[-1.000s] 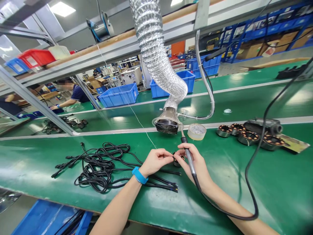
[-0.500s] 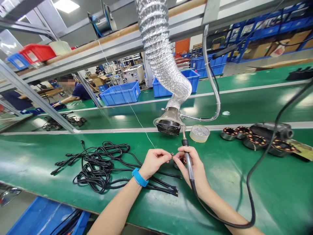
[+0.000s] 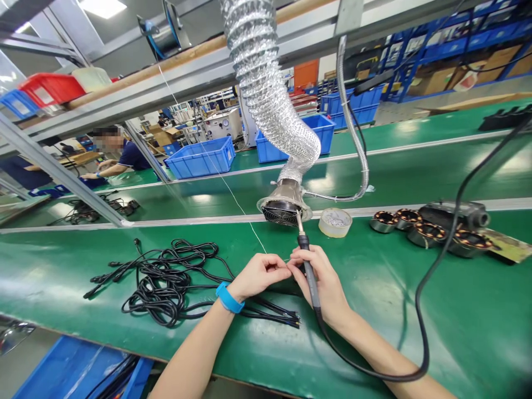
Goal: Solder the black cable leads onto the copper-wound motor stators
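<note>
My right hand (image 3: 326, 282) is wrapped round a soldering iron (image 3: 310, 277), whose tip points up toward the black grille of a fume hood (image 3: 285, 204). Thumb and finger of my left hand (image 3: 261, 274), with a blue band at the wrist, are pinched together and meet the fingertips of my right hand. What lies between the fingertips is too small to make out. A thin pale wire (image 3: 233, 195) runs down from a spool (image 3: 164, 36) to behind my left hand. Black cables (image 3: 166, 282) lie tangled on the green table (image 3: 374, 332), their stripped ends just below my hands.
Beyond the hands stand a round clear container (image 3: 334, 223) and several copper-wound rings (image 3: 426, 234). The iron's black cord (image 3: 424, 327) loops across the right side. Blue bins (image 3: 201, 158) and a person (image 3: 124, 152) are farther back. A silver duct (image 3: 270, 94) hangs overhead.
The view has shifted slightly. The soldering iron leans more to the left, with its tip now in front of the hood. My fingertips have closed together, and the small ends between them no longer show.
</note>
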{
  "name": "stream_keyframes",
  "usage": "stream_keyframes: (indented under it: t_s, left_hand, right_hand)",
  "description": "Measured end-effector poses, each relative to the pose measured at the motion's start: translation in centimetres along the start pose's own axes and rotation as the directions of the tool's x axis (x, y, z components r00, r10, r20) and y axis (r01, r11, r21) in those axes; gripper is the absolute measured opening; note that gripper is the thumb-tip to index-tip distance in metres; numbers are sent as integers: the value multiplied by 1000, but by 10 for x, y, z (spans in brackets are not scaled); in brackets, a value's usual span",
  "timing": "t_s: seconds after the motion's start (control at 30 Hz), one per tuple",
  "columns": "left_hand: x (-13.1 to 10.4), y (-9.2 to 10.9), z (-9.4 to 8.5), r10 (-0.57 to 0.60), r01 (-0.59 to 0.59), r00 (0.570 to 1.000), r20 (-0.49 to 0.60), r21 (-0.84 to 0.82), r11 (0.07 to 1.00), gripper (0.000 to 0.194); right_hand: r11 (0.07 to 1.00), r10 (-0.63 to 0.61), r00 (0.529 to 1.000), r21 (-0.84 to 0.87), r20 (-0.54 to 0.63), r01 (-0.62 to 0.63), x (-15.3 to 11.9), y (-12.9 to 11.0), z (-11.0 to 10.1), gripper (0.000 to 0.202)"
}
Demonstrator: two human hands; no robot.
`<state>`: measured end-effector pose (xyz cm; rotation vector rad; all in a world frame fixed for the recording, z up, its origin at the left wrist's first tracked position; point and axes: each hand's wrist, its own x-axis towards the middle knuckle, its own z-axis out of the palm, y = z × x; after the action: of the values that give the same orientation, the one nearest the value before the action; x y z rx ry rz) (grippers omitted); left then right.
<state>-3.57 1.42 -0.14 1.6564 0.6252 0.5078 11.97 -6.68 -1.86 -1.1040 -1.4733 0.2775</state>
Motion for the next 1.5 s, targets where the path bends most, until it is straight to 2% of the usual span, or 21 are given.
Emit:
stream_keyframes:
  t_s: [0.07, 0.2, 0.3, 0.43, 0.53, 0.63, 0.7, 0.93, 1.17, 1.4, 1.5]
  left_hand:
    - [1, 2, -4, -4, 4, 1000, 7, 27, 1000, 36]
    - [1, 2, -3, -129, 128, 992, -6, -71, 989, 42]
    - [4, -1, 2, -143, 128, 983, -117, -120, 984, 38]
    - [10, -9, 5, -181, 142, 947, -265, -161, 977, 25]
    - [13, -17, 4, -249, 198, 929, -273, -201, 959, 19]
    - [15, -21, 3, -284, 218, 926, -249, -260, 941, 17]
    - [15, -23, 3, -277, 211, 928, -247, -262, 942, 17]
    - [15, -20, 6, -214, 169, 923, -318, -164, 972, 14]
    - [15, -19, 6, -200, 150, 916, -347, -165, 975, 16]
    - [15, -20, 6, -195, 152, 922, -335, -150, 977, 16]
    - [14, -20, 6, -194, 154, 924, -330, -145, 977, 17]
  right_hand:
    - [1000, 24, 1000, 0, 5, -24, 0, 1, -2, 18]
    - [998, 53, 998, -24, 21, -52, -1, 5, -1, 15]
    - [998, 40, 998, -43, 40, -39, -2, 8, 0, 17]
    - [996, 49, 999, -70, 1, -48, 0, 12, -8, 25]
    - [991, 97, 993, -82, -62, -102, 0, 16, -18, 29]
    - [979, 182, 978, -70, -104, -190, -1, 18, -26, 22]
    - [979, 184, 978, -69, -96, -191, -3, 16, -29, 23]
    - [982, 67, 995, -171, -69, -78, -2, 5, -31, 28]
    - [986, 89, 996, -140, -10, -89, -2, 7, -27, 27]
    - [982, 172, 982, -70, -85, -178, -1, 3, -30, 29]
    - [982, 167, 982, -79, -87, -174, 0, 2, -31, 29]
